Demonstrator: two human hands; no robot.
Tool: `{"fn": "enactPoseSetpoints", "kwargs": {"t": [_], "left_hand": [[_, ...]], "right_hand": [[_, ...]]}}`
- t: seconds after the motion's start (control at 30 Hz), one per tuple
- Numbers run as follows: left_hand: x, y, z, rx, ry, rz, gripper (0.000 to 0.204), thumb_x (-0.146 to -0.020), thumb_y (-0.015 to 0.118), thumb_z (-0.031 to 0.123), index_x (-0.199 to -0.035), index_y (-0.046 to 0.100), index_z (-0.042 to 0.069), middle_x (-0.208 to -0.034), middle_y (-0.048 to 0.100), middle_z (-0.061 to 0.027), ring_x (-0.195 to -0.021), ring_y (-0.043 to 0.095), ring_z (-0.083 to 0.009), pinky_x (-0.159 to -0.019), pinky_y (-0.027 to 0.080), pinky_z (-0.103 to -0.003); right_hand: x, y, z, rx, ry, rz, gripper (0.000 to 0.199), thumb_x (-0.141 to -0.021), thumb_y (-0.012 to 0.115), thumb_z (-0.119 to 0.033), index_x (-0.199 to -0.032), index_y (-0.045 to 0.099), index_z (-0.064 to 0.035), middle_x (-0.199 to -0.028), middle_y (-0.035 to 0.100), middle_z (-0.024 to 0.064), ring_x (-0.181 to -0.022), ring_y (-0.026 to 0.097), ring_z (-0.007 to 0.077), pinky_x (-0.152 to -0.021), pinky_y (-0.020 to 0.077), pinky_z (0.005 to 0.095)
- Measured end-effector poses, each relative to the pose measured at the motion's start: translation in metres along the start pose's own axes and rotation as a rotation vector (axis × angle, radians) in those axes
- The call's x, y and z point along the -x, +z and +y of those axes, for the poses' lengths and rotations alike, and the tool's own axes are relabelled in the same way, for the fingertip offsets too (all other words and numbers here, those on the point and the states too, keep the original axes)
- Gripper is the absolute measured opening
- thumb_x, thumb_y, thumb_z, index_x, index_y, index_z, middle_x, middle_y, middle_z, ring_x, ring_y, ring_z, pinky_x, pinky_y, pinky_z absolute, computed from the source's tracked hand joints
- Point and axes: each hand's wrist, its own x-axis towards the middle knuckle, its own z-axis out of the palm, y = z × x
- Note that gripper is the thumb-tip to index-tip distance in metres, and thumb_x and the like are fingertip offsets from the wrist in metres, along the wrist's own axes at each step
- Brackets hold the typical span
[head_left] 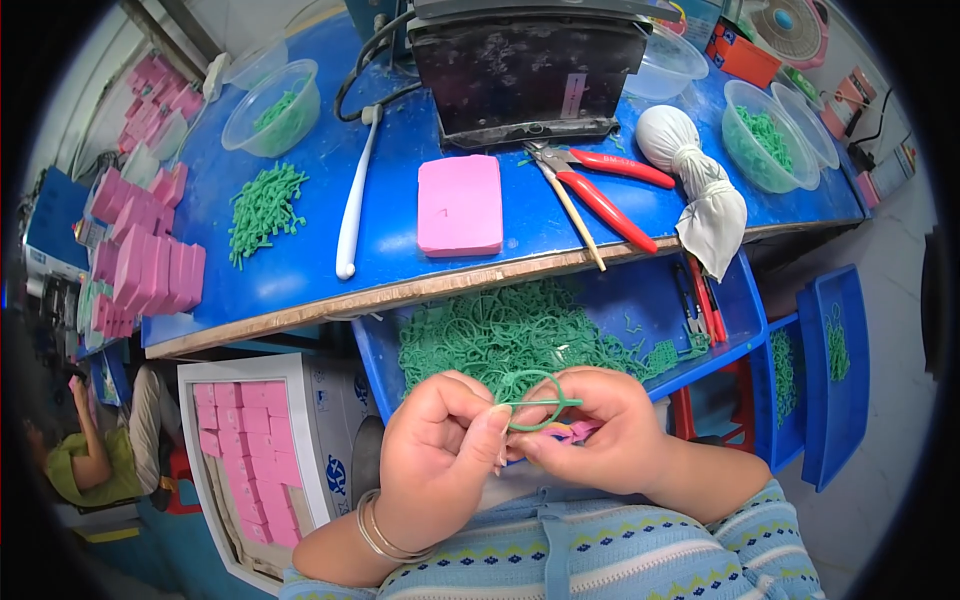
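Over the front of the blue drawer, my left hand (436,452) and my right hand (604,436) meet, fingers closed on a thin green loop piece (545,403) with a straight bar across it. The left thumb and forefinger pinch its left side. My right fingertips hold its other side. A small pink and yellow thing (575,431) shows at the right fingers; its kind is unclear. Just beyond my hands, the blue drawer (737,355) holds a heap of tangled green loops and strips (490,335).
On the blue table (385,225) stand a pink block (460,205), a white stick tool (352,215), red-handled pliers (605,208), a tied cloth bundle (690,165), a pile of green bits (266,210) and a black machine (528,80). A white box (313,400) of pink blocks stands left.
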Motion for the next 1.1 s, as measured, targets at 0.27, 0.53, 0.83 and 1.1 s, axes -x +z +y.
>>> {"fn": "enactPoseSetpoints", "kwargs": {"t": [0.27, 0.53, 0.83, 1.1], "left_hand": [[0.0, -0.001, 0.0, 0.0, -0.015, 0.003, 0.006, -0.087, 0.049, -0.003, -0.086, 0.044, 0.0, -0.082, 0.047, -0.0063, -0.064, 0.049, -0.0066, -0.06, 0.047, -0.021], [0.0, -0.003, -0.001, 0.002, 0.002, 0.01, 0.007, -0.087, 0.049, -0.004, -0.086, 0.044, 0.0, -0.082, 0.047, -0.0055, -0.063, 0.048, -0.0056, -0.056, 0.044, -0.02], [0.0, -0.005, 0.001, 0.017, -0.014, 0.016, 0.008, -0.086, 0.051, -0.004, -0.086, 0.044, 0.0, -0.081, 0.047, -0.0048, -0.063, 0.048, -0.0059, -0.055, 0.043, -0.02], [0.0, -0.009, 0.0, 0.059, -0.081, -0.02, 0.012, -0.084, 0.054, -0.004, -0.096, 0.05, -0.004, -0.089, 0.054, -0.009, -0.072, 0.055, -0.0093, -0.061, 0.047, -0.02]], "right_hand": [[0.001, 0.002, 0.007, 0.05, -0.088, 0.023, 0.017, -0.077, 0.062, -0.003, -0.094, 0.061, 0.0007, -0.084, 0.064, 0.0112, -0.076, 0.065, 0.0162, -0.067, 0.0509, 0.0265], [-0.002, 0.003, 0.0, -0.01, -0.102, -0.037, 0.017, -0.079, 0.056, 0.006, -0.095, 0.06, 0.0033, -0.087, 0.063, 0.014, -0.076, 0.063, 0.0165, -0.064, 0.0521, 0.0252], [0.005, 0.003, -0.002, -0.35, 0.134, 0.046, 0.014, -0.088, 0.049, -0.004, -0.099, 0.055, 0.0025, -0.089, 0.061, 0.009, -0.081, 0.059, 0.0109, -0.069, 0.048, 0.0238], [0.004, 0.003, -0.002, -0.234, 0.117, 0.094, 0.01, -0.091, 0.048, -0.008, -0.09, 0.052, 0.001, -0.083, 0.058, 0.0057, -0.069, 0.052, 0.0065, -0.061, 0.0444, 0.0214]]}}
